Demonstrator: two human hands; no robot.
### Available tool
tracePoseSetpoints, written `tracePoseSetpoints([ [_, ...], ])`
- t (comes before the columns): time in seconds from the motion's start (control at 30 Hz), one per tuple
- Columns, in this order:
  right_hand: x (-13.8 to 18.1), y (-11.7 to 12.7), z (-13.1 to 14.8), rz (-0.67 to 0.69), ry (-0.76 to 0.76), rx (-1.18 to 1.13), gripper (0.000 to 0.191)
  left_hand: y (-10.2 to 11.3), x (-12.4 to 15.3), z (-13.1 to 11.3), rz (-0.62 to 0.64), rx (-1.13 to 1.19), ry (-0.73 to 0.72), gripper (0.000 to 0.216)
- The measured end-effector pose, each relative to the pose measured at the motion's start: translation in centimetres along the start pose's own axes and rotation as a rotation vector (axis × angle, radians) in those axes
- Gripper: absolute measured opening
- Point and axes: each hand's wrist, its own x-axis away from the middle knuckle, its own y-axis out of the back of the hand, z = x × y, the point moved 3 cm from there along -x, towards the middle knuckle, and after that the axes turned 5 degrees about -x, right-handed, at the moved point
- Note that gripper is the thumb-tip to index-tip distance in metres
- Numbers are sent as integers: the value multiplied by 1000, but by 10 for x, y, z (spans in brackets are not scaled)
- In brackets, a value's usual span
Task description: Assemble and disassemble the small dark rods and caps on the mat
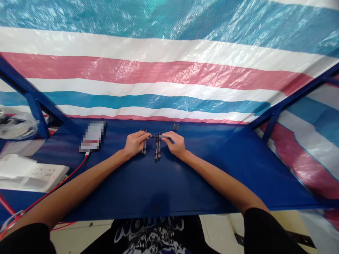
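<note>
My left hand [135, 143] pinches one end of a thin dark pen [154, 136], held level above the blue table [148, 187]. At its other end, my right hand [176, 144] grips a greyish part of the same pen between thumb and fingers. Below it, a pair of dark pens [157, 151] lies side by side, pointing toward me. More pens [144, 150] lie partly hidden beside and under my left hand. Two small dark cylindrical pieces [176, 126] sit just beyond my right hand.
A phone [92, 135] with a red charging cable [76, 171] lies at the left. Nearer me stands a white power strip [50, 173] with a plugged-in adapter. Blue frame bars [286, 97] slope at both sides, and a striped plastic sheet [164, 74] hangs behind the table.
</note>
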Motion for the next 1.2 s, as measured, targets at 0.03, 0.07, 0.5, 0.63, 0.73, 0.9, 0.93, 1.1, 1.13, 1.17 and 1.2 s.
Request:
tracePoseSetpoints([
  [0.03, 0, 0, 1, -2, 13, -6, 13, 0, 0, 0, -5, -6, -8, 28],
  [0.07, 0, 0, 1, -8, 29, -13, 12, 0, 0, 0, -13, -13, -22, 28],
  [0.5, 1, -2, 5, 2, 81, 0, 10, 4, 1, -7, -98, -66, -166, 21],
  [0.63, 2, -2, 9, 0, 139, 42, 9, 5, 2, -9, -122, -61, -200, 22],
  [0.73, 2, -2, 13, 5, 176, 71, 9, 7, 2, -12, -139, -49, -231, 22],
  [0.9, 1, -2, 20, 20, 215, 83, 12, 11, 3, -17, -172, -37, -286, 25],
  [0.93, 1, -3, 21, 26, 226, 83, 12, 12, 3, -18, -177, -37, -295, 27],
  [1.1, 0, -4, 24, 47, 259, 87, 14, 13, 2, -20, -182, -42, -322, 27],
  [1.13, 0, -3, 24, 54, 258, 85, 14, 12, 2, -19, -178, -38, -321, 26],
  [1.17, -1, -3, 24, 61, 250, 80, 14, 12, 2, -19, -174, -36, -317, 26],
  [1.2, -2, -3, 23, 71, 237, 71, 14, 12, 1, -19, -171, -35, -309, 25],
])
